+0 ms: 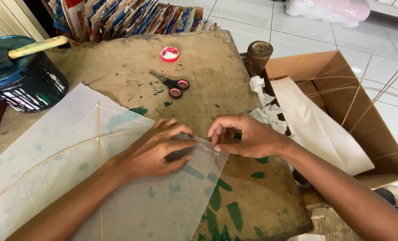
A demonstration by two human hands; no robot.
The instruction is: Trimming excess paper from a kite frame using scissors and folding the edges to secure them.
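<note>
A sheet of thin translucent paper (132,201) lies on a worn, green-stained wooden table (234,85), with slim bamboo sticks (98,147) crossed beneath or on it like a kite frame. The left hand (156,149) rests spread and flat on the sheet near its right corner, fingers pressing down, gripping nothing. Just right of it, the right hand (239,136) curls over the sheet's edge, fingertips pinched together on the paper's fold there. Beyond the hands sit black-handled scissors (173,85), and further off a small red lid (170,54). Far to the left hand's side stands a dark bucket (27,85) with a pale stick (38,47) across it. Past the right hand, a cardboard box (341,93) holds rolled paper (319,125) and thin sticks.
</note>
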